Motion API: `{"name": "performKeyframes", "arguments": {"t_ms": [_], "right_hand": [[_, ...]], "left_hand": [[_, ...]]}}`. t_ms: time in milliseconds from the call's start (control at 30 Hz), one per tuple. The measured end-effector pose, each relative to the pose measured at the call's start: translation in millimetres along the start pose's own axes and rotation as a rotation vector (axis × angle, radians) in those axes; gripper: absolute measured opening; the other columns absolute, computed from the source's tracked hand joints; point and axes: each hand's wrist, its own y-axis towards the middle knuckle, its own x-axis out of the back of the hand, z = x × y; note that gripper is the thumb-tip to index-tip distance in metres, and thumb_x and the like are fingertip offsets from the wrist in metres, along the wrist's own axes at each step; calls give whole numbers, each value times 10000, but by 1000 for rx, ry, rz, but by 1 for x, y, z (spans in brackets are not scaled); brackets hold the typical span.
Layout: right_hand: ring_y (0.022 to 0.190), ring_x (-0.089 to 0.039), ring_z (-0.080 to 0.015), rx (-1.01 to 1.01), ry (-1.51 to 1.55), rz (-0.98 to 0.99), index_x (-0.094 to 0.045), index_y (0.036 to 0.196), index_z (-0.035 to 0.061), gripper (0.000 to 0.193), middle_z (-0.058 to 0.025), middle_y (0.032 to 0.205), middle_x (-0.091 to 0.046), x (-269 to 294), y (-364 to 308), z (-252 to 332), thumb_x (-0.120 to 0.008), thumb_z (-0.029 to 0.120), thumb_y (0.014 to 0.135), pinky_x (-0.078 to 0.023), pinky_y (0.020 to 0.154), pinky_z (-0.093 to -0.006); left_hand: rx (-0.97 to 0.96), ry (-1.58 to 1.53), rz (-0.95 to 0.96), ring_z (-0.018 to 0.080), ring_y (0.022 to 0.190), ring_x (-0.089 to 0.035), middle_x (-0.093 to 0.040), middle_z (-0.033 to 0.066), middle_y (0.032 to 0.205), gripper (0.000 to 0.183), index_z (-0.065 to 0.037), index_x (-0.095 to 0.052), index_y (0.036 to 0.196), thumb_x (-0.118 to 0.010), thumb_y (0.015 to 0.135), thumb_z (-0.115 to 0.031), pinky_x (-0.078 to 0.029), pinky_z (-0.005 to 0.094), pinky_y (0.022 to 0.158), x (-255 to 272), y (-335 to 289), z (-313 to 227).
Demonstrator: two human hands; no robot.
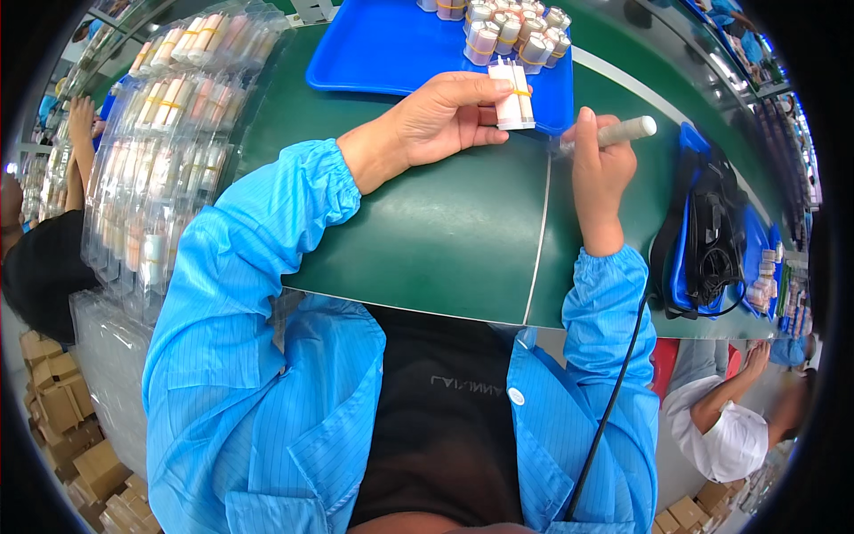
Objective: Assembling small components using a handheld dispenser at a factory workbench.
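My left hand [454,116] grips a small bundle of white cylinders [513,96], bound round the middle by a yellow band. The bundle stands upright between thumb and fingers, in front of a blue tray [374,67]. To the right, my right hand [601,165] is closed round a thick, pale, pen-shaped stick [627,132]. Its rounded end sticks out to the right, while the other end points toward the bundle and is blurred. The two hands are apart above the green table [436,231]. More banded cylinder bundles [516,31] stand upright in the tray's far right part.
Stacked clear plastic trays [169,151] of banded cylinders rise at the left. A black bag with cables [712,231] lies in a blue tray at the right. A black cord [609,405] runs down by my right sleeve. Other people sit at both sides; cardboard boxes [67,392] lie below left.
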Motion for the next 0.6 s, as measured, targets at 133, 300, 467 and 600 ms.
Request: {"name": "performKeyframes", "arguments": {"t_ms": [133, 300, 467, 600], "right_hand": [[575, -585, -100, -3, 0, -2, -589, 780, 28, 263, -44, 646, -635, 0, 0, -1, -670, 219, 941, -465, 534, -252], [572, -590, -115, 25, -40, -2, -590, 773, 28, 267, -47, 646, -635, 1, 0, 0, -667, 221, 940, -469, 539, -263], [573, -592, -124, 45, -54, 9, -593, 766, 27, 274, -49, 644, -635, 1, 0, 2, -663, 227, 940, -473, 545, -273], [578, -594, -122, 42, -51, 13, -595, 764, 28, 280, -49, 646, -636, 2, 0, 2, -664, 234, 941, -475, 545, -272]], "left_hand": [[26, -51, 19, 262, 1124, -626, -604, 179, 1260, 471, 17, -506, 1332, -509, 953, -264, -561, 347, 852, -1, 2, -4], [109, -280, 84, 283, 1104, -617, -600, 185, 1272, 507, 26, -501, 1332, -386, 938, -273, -533, 372, 850, 4, -1, -6], [115, -401, 180, 262, 1033, -598, -603, 165, 1222, 536, 36, -501, 1330, -378, 902, -262, -519, 364, 809, 11, 1, -3], [130, -410, 207, 259, 1023, -597, -608, 148, 1166, 544, 36, -496, 1336, -379, 898, -265, -521, 356, 782, 10, 2, -3]]}}
